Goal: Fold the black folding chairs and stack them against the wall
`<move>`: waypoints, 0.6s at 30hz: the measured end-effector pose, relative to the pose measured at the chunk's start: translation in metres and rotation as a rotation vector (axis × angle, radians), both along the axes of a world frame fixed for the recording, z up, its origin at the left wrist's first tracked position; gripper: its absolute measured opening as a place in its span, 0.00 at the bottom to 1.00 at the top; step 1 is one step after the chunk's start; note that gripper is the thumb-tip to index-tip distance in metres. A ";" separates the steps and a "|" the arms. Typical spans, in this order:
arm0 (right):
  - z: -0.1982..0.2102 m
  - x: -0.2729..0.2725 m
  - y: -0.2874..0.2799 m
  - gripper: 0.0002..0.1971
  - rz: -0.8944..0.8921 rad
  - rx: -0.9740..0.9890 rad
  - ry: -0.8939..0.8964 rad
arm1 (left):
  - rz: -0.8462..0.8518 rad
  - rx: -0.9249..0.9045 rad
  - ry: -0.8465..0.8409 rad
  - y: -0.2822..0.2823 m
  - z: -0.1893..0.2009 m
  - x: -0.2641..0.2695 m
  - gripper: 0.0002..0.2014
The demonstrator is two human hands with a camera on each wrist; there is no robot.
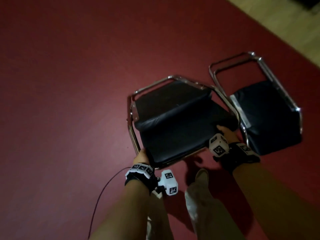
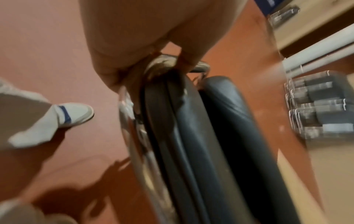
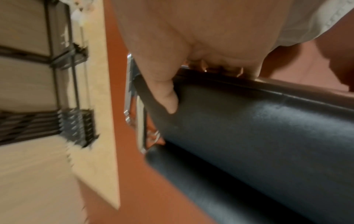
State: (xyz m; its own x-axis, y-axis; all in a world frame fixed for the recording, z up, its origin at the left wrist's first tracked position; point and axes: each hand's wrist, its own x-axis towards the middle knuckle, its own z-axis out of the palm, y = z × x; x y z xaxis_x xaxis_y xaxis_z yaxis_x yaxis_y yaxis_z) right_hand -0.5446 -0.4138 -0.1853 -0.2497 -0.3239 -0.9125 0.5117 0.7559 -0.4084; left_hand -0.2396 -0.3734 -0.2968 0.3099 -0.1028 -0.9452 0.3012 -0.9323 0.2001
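Observation:
A folded black chair with a chrome frame hangs between my hands above the red floor. My left hand grips its near left corner; in the left wrist view the fingers curl round the chrome tube beside the black pads. My right hand holds the near right edge, and the right wrist view shows the thumb lying on the black cushion with the other fingers hooked over its rim. A second folded black chair lies flat on the floor just to the right.
Red floor spreads to the left and ahead. A pale floor strip runs at the top right. A stack of folded chairs stands by the wall. My feet are below the chair, and a thin cable trails at the left.

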 end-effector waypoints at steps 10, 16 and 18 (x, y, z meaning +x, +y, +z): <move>0.172 -0.045 -0.073 0.14 0.254 -0.141 -0.005 | 0.098 -0.234 0.184 -0.032 0.211 -0.080 0.16; 0.190 -0.042 -0.061 0.34 0.485 -0.127 -0.219 | 0.022 -0.274 0.077 -0.033 0.252 -0.103 0.16; 0.192 -0.032 -0.046 0.43 0.630 -0.038 -0.327 | 0.002 -0.289 0.050 -0.032 0.252 -0.115 0.21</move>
State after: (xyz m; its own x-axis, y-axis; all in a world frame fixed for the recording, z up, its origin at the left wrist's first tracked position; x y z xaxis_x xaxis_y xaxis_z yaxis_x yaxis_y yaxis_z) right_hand -0.5764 -0.4600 0.0064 0.2801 -0.3494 -0.8941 0.0822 0.9367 -0.3403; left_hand -0.3542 -0.4051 -0.0448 0.2638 -0.3692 -0.8911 0.3194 -0.8383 0.4419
